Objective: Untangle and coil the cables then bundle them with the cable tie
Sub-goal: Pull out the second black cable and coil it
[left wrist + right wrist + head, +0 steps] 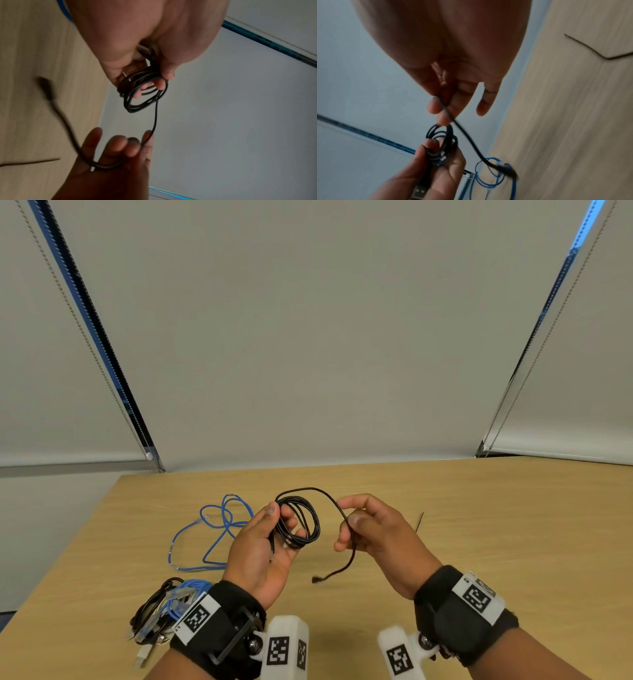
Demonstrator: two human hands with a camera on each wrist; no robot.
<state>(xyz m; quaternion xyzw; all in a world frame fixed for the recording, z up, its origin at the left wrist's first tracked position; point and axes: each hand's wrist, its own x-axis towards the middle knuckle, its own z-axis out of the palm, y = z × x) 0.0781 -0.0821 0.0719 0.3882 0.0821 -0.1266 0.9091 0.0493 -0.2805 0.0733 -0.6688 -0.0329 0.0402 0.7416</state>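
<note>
My left hand point(274, 529) grips a small coil of thin black cable point(301, 525) above the wooden table point(479, 542); thumb and fingers curl round its loops point(142, 94). From the coil the cable's free tail arcs over to my right hand point(363, 529), which pinches it point(443, 108) between thumb and fingers. The tail's end plug point(317, 579) hangs below, blurred. A USB plug point(419, 192) of the coil lies in my left palm. A loose blue cable point(219, 529) sprawls on the table behind my left hand. A thin black cable tie point(419, 522) lies right of my right hand.
A bundle of black and blue cables point(161, 611) with several plugs lies at the table's near left, beside my left wrist. Grey roller blinds point(308, 337) hang behind the table's far edge.
</note>
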